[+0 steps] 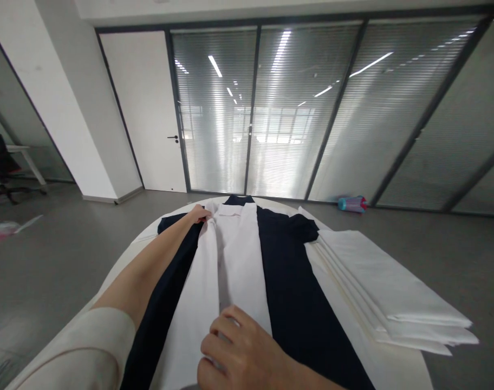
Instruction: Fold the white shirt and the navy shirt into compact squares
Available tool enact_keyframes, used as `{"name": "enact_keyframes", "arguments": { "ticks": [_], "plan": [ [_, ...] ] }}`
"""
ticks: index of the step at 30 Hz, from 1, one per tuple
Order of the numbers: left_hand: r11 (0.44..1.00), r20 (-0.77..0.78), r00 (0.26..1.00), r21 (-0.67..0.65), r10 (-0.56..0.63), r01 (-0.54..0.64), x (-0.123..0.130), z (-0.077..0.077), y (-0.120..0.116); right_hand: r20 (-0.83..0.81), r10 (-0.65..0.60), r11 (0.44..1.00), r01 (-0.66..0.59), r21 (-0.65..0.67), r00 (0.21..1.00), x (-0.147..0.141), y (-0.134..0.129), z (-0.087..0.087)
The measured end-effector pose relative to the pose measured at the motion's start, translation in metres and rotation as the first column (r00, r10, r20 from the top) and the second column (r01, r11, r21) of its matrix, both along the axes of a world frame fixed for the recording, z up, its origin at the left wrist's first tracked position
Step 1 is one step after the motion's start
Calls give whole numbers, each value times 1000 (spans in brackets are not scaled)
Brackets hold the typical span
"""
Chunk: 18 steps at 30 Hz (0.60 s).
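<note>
A navy short-sleeved garment (296,281) is spread on a pale round-edged table (409,368), its collar at the far end. Along its middle lies a long white garment (242,254), with a lengthwise fold running down it. My left hand (200,214), arm stretched out, pinches the white garment's far left corner close to the collar. Nearer to me, my right hand (242,349) is closed over the near part of the same fold, its fingers curled. Its fingertips are partly hidden, but the white fabric seems to run into them.
Folded white cloths (389,281) are stacked at the table's right, overhanging its edge. On the floor beyond is a blue and pink item (352,204). A clear plastic bag (7,230) and an office chair (1,162) are at left. Glass partitions and a door (149,108) stand behind.
</note>
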<state>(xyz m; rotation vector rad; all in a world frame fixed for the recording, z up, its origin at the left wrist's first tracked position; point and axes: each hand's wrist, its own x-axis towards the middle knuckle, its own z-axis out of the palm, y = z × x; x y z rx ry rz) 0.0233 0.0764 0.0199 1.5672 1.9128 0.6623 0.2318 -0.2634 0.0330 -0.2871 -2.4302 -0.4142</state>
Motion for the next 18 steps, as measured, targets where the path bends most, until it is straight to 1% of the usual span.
{"name": "enact_keyframes", "arguments": {
  "ticks": [2,4,7,10,13,15,18],
  "plan": [
    [998,-44,999,52,27,-25,9,-5,8,-54,-15,1000,14,-14,998,3,-1,-15],
    [992,-90,995,119,43,-32,18,-9,14,-73,-30,998,25,-64,997,4,-1,-28],
    [977,-147,988,213,40,-7,35,-12,23,-121,-26,985,5,-171,992,6,-1,-39],
    [964,-195,981,263,9,44,55,-14,30,-181,-18,962,-32,-269,983,9,-1,-37],
    [957,-240,970,273,-25,92,75,-20,32,-175,-34,938,-29,-345,984,16,-2,-31],
    [956,-264,964,269,-41,114,85,-27,32,-181,-25,932,-43,-361,983,21,-2,-29],
    [956,-293,955,262,-50,131,95,-37,29,-160,-7,933,-51,-355,987,26,1,-32]
  ]
}}
